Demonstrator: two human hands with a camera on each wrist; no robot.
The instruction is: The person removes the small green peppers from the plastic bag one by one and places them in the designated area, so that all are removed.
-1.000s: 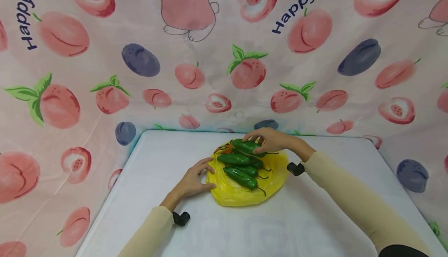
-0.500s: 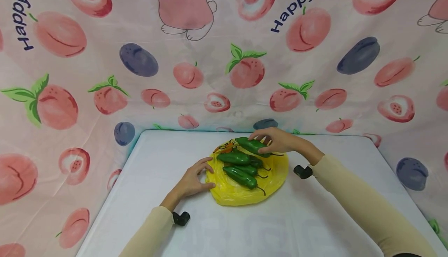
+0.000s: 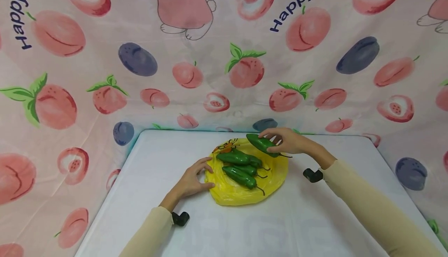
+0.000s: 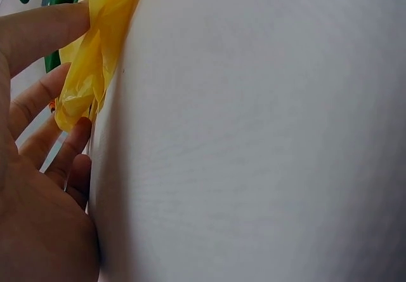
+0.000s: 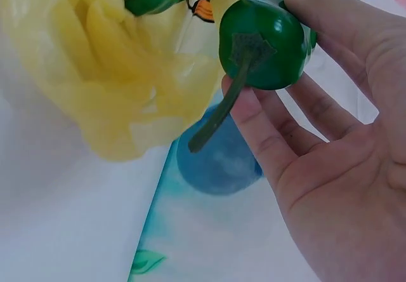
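Fruit-print cloth (image 3: 224, 55) behind | white table (image 3: 325, 218) below it | yellow bag (image 3: 238, 196) on the table, green peppers (image 3: 241, 177) piled on it | left hand (image 3: 191, 179) spread wide, touching the bag's left edge | right hand (image 3: 288, 140) holding one pepper (image 3: 258, 142) by the bag's far right edge | its stem (image 5: 222, 120) (I see it best from the right wrist)

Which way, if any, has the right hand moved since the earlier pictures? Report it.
Yes: the right hand, holding a green pepper, has shifted right in the head view, toward the table's right edge.
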